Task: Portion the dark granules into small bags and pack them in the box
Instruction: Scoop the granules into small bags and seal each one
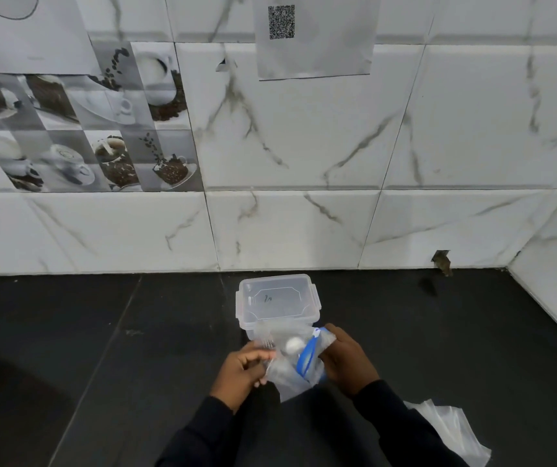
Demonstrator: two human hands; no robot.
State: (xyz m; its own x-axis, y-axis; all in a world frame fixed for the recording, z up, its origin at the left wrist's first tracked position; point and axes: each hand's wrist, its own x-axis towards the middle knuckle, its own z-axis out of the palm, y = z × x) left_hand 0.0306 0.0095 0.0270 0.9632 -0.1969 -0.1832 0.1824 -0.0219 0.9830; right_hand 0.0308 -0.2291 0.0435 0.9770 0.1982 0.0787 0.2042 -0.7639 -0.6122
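Note:
A clear plastic box [277, 299] with a clip-on lid stands on the dark counter [102, 348] near the wall. Just in front of it I hold a clear plastic bag [290, 372] with a blue zip strip between both hands. My left hand [243, 369] pinches the bag's left edge. Over on the bag's right side, by the blue strip, my right hand [347, 358] has hold of it. Something small and white [292, 345] shows inside the bag. No dark granules are visible.
Several loose clear bags [452, 429] lie on the counter at the lower right. A marble-tiled wall [304, 146] rises behind the box, with a paper sheet carrying a QR code [314, 35]. The wall turns a corner at the right.

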